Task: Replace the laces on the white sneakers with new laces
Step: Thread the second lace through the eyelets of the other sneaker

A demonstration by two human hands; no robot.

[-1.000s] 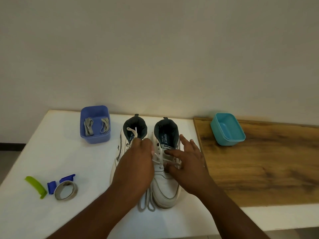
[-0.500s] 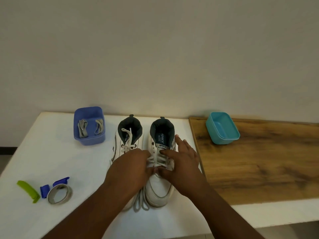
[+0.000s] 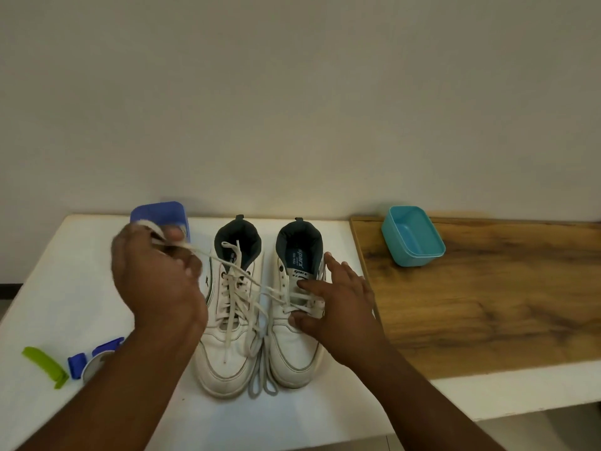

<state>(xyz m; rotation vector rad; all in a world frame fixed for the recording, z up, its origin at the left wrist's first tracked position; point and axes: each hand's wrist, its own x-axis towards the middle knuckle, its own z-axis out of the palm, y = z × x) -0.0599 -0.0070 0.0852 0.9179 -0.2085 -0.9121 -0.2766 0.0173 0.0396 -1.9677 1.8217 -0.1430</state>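
Observation:
Two white sneakers stand side by side on the white table, toes toward me. The left sneaker [image 3: 227,320] is laced, with loose ends lying on it. My right hand [image 3: 335,304] rests on the right sneaker [image 3: 294,349], index finger and thumb spread over its eyelets. My left hand [image 3: 156,281] is raised to the left and grips the white lace [image 3: 227,265], which runs taut across the left sneaker to the right sneaker's eyelets. A grey lace [image 3: 260,379] lies between the toes.
A blue box [image 3: 162,213], half hidden behind my left hand, stands at the back left. A teal tub [image 3: 411,236] sits on the wooden board [image 3: 487,304] at right. A green clip [image 3: 44,366], blue clips [image 3: 76,366] and a tape roll [image 3: 94,362] lie at the front left.
My left hand has pulled away from the right sneaker, up and to the left, drawing the white lace out through the eyelets. My right hand stays on the sneaker.

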